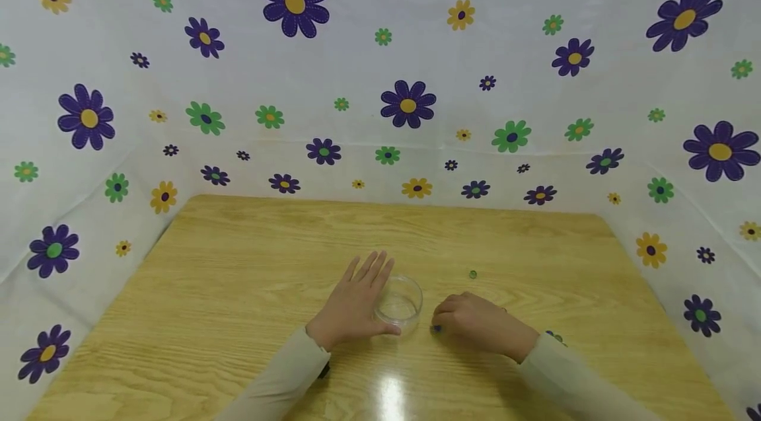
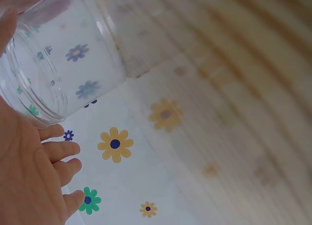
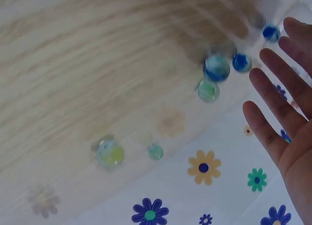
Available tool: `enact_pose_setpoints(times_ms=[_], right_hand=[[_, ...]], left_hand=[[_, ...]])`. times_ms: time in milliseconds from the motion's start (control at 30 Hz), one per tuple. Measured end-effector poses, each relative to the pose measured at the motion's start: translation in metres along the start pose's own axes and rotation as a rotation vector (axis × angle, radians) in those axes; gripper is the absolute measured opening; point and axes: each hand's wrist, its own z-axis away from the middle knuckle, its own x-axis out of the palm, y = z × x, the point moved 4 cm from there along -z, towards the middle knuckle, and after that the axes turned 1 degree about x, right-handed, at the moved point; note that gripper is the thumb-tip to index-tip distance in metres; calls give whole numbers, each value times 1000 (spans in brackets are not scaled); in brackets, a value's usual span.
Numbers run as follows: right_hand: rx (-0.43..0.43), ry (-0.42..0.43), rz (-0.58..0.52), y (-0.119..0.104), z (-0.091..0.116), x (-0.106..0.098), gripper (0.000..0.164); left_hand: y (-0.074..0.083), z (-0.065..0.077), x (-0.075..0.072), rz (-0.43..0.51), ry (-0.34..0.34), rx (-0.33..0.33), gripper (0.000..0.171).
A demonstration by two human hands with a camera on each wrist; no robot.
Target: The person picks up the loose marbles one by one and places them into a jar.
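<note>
A clear, round, glass-like container stands upright on the table. My left hand is at its left side, fingers stretched out along it and thumb at its near edge. The left wrist view shows the clear wall between thumb and fingers. To the right of the container, my right hand is low over the table, beside a blue marble. In the right wrist view its fingers are extended, with a blue marble close to a fingertip.
A green marble lies beyond my right hand. More marbles show past the right sleeve. The right wrist view has several, including a blue-and-clear one and a yellow-green one. A flowered cloth borders the wooden table.
</note>
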Motion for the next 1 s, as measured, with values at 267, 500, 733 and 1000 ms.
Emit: enact_pose_setpoints(times_ms=[267,500,733,1000], right_hand=[[-33,-11,14,-10,-9,6,14],[-42,-12,80,-11,-8,8,14],[-49,2,109,-12,-9,8,13],[-54,16,144,-12,-11,10,11]], left_hand=[[0,-1,1,11,1,-1,115],[-1,-1,1,9,18,5,115],[-1,0,1,-2,-2,-6,115],[-1,0,-1,-19,0,-5,115]])
